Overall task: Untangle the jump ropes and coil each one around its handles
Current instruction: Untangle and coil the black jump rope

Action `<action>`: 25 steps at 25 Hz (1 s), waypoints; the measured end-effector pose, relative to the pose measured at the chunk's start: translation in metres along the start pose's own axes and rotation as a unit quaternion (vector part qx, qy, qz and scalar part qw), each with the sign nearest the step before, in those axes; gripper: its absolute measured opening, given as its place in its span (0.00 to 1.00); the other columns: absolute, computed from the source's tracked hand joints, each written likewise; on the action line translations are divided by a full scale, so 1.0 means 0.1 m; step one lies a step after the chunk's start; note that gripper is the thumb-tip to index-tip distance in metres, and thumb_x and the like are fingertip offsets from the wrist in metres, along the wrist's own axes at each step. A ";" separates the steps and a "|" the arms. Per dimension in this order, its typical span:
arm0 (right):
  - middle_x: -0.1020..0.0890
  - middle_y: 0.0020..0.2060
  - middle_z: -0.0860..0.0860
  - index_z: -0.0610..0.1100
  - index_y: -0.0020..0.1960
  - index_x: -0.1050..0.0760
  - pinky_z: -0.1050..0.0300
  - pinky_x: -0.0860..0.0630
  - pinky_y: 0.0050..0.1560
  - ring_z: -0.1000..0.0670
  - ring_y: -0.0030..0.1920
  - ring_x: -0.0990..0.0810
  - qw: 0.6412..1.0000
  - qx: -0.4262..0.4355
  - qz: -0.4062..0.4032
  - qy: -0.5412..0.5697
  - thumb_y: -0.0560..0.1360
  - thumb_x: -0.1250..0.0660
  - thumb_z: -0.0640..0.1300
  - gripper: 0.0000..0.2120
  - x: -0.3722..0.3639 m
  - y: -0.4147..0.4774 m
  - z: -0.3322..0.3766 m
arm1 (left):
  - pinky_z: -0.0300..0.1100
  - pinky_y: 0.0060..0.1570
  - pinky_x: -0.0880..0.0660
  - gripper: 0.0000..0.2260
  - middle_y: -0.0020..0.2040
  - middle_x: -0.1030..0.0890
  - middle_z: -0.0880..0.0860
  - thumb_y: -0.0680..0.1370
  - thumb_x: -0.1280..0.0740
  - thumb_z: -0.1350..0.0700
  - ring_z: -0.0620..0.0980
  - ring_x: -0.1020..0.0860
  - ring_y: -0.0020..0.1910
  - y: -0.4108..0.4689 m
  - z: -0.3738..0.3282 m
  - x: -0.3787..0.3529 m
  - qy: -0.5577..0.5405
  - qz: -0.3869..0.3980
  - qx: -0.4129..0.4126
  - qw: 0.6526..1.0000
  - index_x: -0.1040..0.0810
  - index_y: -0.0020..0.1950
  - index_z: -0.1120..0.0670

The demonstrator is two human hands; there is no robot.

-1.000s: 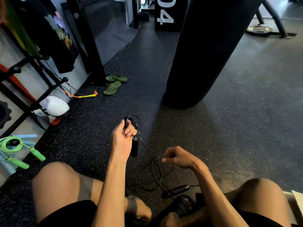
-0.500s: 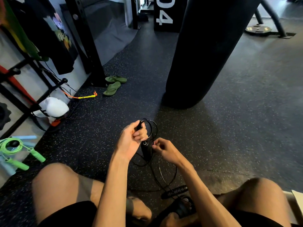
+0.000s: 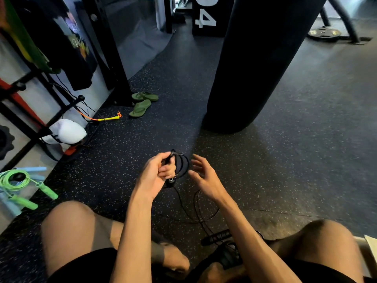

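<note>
My left hand (image 3: 155, 175) grips one black handle of the black jump rope (image 3: 182, 165), with a few thin loops of cord coiled beside the fingers. The rest of the cord hangs down in loose loops (image 3: 204, 209) to the floor between my knees. Just right of the coil is my right hand (image 3: 204, 176), fingers spread and loose; whether it touches the cord I cannot tell. The second black handle (image 3: 216, 236) lies on the floor under my right forearm. A green jump rope (image 3: 22, 184), coiled, lies at the far left.
A black punching bag (image 3: 255, 64) hangs straight ahead. Green sandals (image 3: 142, 103) and an orange-yellow rope (image 3: 106, 118) lie by a black rack post (image 3: 110, 58). A white bag (image 3: 65, 131) sits under the rack at left. A pale blue rope (image 3: 12, 205) lies by the green one.
My right hand rose from the floor loops to the coil and has now opened. My left hand shifted right, and more loops sit beside the handle.
</note>
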State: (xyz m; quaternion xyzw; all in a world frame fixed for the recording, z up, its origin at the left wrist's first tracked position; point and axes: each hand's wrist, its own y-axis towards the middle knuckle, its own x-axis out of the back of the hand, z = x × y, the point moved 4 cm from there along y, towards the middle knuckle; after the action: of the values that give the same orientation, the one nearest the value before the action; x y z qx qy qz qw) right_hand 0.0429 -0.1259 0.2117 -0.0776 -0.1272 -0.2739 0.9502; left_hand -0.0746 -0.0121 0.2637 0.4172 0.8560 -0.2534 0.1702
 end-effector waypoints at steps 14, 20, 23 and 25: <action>0.22 0.45 0.50 0.50 0.51 0.23 0.56 0.25 0.52 0.53 0.48 0.24 0.995 0.061 -0.039 -0.067 0.77 0.31 0.42 0.04 -0.03 0.15 0.00 | 0.39 0.25 0.51 0.16 0.21 0.43 0.45 0.78 0.42 0.56 0.44 0.50 0.22 -0.07 0.02 -0.17 0.004 0.095 0.092 0.991 0.30 0.31 0.57; 0.21 0.30 0.53 0.47 0.44 0.31 0.58 0.28 0.35 0.58 0.29 0.24 0.999 -0.042 0.008 -0.019 0.81 0.36 0.44 0.07 -0.07 -0.01 -0.17 | 0.40 0.36 0.40 0.13 0.30 0.35 0.49 0.83 0.44 0.56 0.45 0.39 0.29 0.06 -0.01 -0.01 -0.080 -0.023 -0.045 0.996 0.25 0.52 0.64; 0.21 0.25 0.53 0.45 0.47 0.33 0.61 0.28 0.29 0.57 0.24 0.23 0.994 -0.066 0.072 -0.055 0.80 0.35 0.42 0.07 -0.05 -0.17 -0.30 | 0.41 0.40 0.38 0.15 0.33 0.31 0.50 0.83 0.43 0.57 0.45 0.35 0.32 0.13 0.04 0.02 -0.135 -0.056 -0.077 0.986 0.26 0.59 0.67; 0.20 0.26 0.51 0.44 0.46 0.33 0.59 0.27 0.29 0.55 0.25 0.23 0.992 -0.060 0.082 -0.081 0.79 0.34 0.40 0.08 0.02 -0.27 -0.34 | 0.41 0.41 0.36 0.14 0.34 0.30 0.50 0.83 0.43 0.58 0.45 0.34 0.33 0.16 0.08 0.02 -0.141 -0.076 -0.097 0.982 0.25 0.58 0.67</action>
State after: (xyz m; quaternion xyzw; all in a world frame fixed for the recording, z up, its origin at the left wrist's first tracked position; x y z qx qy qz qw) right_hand 0.0364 -0.1570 0.1819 -0.1662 -0.1800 -0.1950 0.9497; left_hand -0.0625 -0.0067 0.2518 0.2929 0.8731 -0.2378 0.3087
